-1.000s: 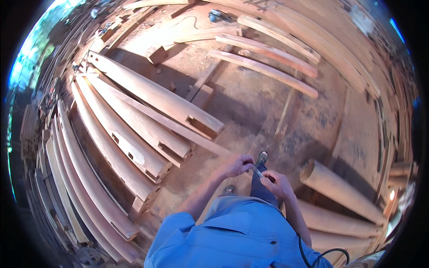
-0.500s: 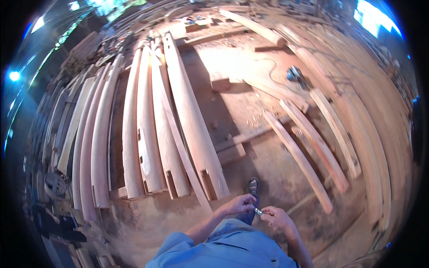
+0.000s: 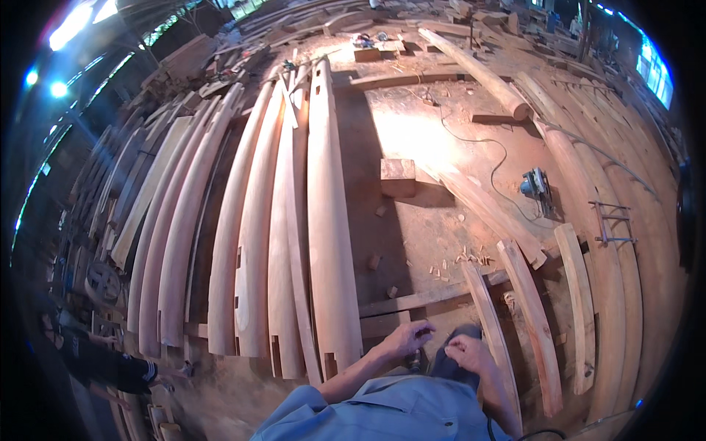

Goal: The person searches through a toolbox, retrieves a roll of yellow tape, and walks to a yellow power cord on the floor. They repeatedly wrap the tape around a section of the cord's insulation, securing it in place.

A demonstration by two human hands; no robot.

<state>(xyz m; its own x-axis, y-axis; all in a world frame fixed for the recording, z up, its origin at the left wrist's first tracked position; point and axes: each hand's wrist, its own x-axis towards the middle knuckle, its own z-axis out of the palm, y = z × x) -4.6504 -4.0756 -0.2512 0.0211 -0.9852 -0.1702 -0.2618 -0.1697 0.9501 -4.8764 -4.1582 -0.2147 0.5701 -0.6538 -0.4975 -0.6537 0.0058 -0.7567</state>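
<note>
My left hand is in front of my body with its fingers curled; whatever is inside them is hidden. Close to its right, my right hand has thumb and forefinger pinched together. A tiny pale spot shows at that pinch, too small to name. The two hands are apart, over my bent leg. Just beyond the left hand lies a long, thick wooden timber with a slot cut in its near end. A slimmer curved beam passes right beside my right hand.
Several long timbers lie side by side on the left. A blue circular saw with a cord, a squared wood block and wood chips are on the floor ahead. Shorter beams lie right. Another person is far left.
My hands have drawn apart, and the small shiny object between them no longer shows. My view has turned and moved forward, bringing the saw and short beams nearer.
</note>
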